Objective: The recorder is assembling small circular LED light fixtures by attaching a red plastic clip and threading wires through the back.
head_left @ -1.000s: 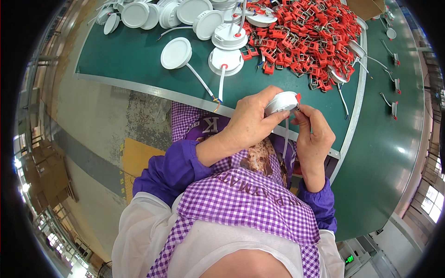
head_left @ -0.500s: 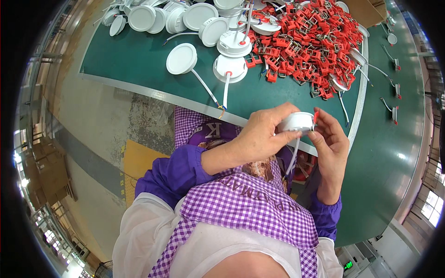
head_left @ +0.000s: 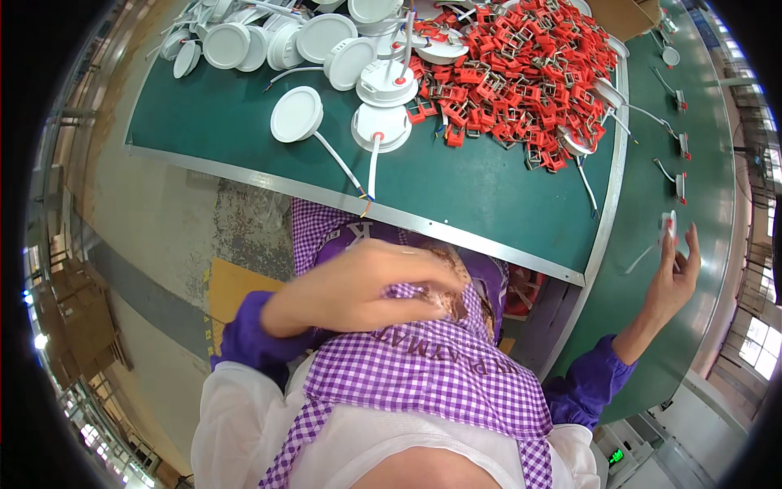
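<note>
My left hand [head_left: 379, 281] hangs over my lap in front of the checked apron, smeared by motion. Its fingers are curved, the thumb is apart from them, and nothing shows between them. On the right, my right hand [head_left: 674, 273] reaches over the green surface with its fingers stretched and spread. Its fingertips are at a small white round downlight [head_left: 669, 222] with a red clip on it and a white cable trailing beside it. Whether a fingertip still touches the light, I cannot tell.
A green table [head_left: 505, 200] bears a heap of red clips [head_left: 521, 73] with metal springs and a pile of white downlights [head_left: 326, 37]. A metal edge [head_left: 599, 196] separates it from the green surface [head_left: 643, 326] at right, where several lights stand in a row. A cardboard box [head_left: 627, 16] is at the back.
My right hand has moved right with the downlight, from over my lap to the green surface. My left hand has let go of it and drawn back left and down.
</note>
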`<control>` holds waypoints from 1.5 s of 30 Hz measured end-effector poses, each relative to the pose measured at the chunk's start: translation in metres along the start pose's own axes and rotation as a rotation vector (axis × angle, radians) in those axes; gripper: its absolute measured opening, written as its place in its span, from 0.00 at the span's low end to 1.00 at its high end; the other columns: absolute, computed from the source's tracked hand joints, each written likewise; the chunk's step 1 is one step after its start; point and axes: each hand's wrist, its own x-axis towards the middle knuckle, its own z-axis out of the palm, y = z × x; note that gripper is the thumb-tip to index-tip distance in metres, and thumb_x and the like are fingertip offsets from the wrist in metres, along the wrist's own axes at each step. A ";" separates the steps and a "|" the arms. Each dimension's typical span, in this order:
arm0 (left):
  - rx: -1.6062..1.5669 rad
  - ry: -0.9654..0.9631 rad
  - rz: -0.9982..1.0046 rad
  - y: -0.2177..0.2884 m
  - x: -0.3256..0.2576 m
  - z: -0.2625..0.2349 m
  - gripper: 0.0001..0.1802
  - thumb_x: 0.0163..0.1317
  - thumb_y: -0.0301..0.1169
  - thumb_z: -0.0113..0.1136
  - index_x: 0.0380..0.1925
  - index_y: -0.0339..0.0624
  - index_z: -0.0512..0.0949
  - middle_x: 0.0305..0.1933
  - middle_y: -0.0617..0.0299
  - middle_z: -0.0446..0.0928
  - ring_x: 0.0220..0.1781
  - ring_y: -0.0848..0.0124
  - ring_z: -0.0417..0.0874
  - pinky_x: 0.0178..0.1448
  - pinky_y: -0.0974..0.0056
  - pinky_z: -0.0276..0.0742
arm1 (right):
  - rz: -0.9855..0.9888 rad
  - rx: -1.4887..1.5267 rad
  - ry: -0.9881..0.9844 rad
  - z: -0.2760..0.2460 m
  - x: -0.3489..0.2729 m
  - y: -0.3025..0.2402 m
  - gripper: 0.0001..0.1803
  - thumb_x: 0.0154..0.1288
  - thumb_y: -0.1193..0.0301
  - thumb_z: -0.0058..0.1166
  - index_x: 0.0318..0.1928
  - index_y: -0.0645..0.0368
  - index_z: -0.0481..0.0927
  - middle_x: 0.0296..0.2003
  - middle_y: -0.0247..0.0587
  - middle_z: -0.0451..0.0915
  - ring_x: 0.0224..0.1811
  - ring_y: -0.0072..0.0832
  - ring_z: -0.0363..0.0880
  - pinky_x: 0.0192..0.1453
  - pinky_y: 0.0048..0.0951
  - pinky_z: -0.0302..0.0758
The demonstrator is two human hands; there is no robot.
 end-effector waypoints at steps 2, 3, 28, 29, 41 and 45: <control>-0.026 0.096 0.016 0.007 -0.028 -0.027 0.17 0.59 0.24 0.63 0.49 0.33 0.78 0.45 0.49 0.82 0.40 0.64 0.85 0.46 0.64 0.79 | -0.141 0.019 -0.033 0.027 -0.009 -0.022 0.13 0.67 0.77 0.56 0.51 0.60 0.82 0.45 0.37 0.83 0.41 0.19 0.80 0.44 0.22 0.76; 0.005 0.230 0.090 0.005 -0.042 -0.040 0.16 0.61 0.22 0.61 0.50 0.33 0.77 0.44 0.50 0.82 0.36 0.68 0.85 0.43 0.67 0.79 | -0.185 0.006 -0.172 0.047 -0.018 -0.040 0.12 0.66 0.78 0.55 0.49 0.59 0.83 0.44 0.38 0.83 0.40 0.21 0.81 0.44 0.23 0.76; 0.283 1.472 0.112 -0.030 -0.048 -0.078 0.20 0.69 0.30 0.56 0.58 0.33 0.71 0.59 0.43 0.74 0.55 0.59 0.80 0.56 0.60 0.76 | 0.006 0.315 -0.474 0.137 -0.064 -0.063 0.05 0.65 0.79 0.56 0.39 0.64 0.74 0.36 0.37 0.81 0.33 0.20 0.82 0.38 0.19 0.73; 0.052 1.508 0.265 -0.004 -0.041 -0.067 0.21 0.70 0.32 0.55 0.58 0.30 0.70 0.58 0.43 0.75 0.54 0.60 0.81 0.54 0.61 0.78 | 0.008 0.317 -0.474 0.138 -0.064 -0.063 0.05 0.65 0.79 0.56 0.39 0.64 0.74 0.36 0.37 0.81 0.33 0.20 0.82 0.38 0.19 0.73; -0.773 0.444 -0.234 -0.052 0.065 0.067 0.20 0.63 0.25 0.63 0.54 0.33 0.73 0.47 0.60 0.80 0.45 0.76 0.82 0.48 0.69 0.80 | 0.273 0.646 -0.439 0.121 -0.069 -0.071 0.06 0.66 0.75 0.58 0.38 0.67 0.77 0.30 0.40 0.82 0.28 0.21 0.82 0.33 0.19 0.75; -0.828 0.597 -0.250 -0.064 0.080 0.067 0.17 0.62 0.27 0.65 0.50 0.34 0.75 0.43 0.61 0.81 0.43 0.78 0.81 0.45 0.70 0.79 | 0.271 0.543 -0.458 0.113 -0.084 -0.081 0.07 0.66 0.75 0.59 0.38 0.67 0.77 0.30 0.40 0.82 0.28 0.20 0.81 0.32 0.19 0.75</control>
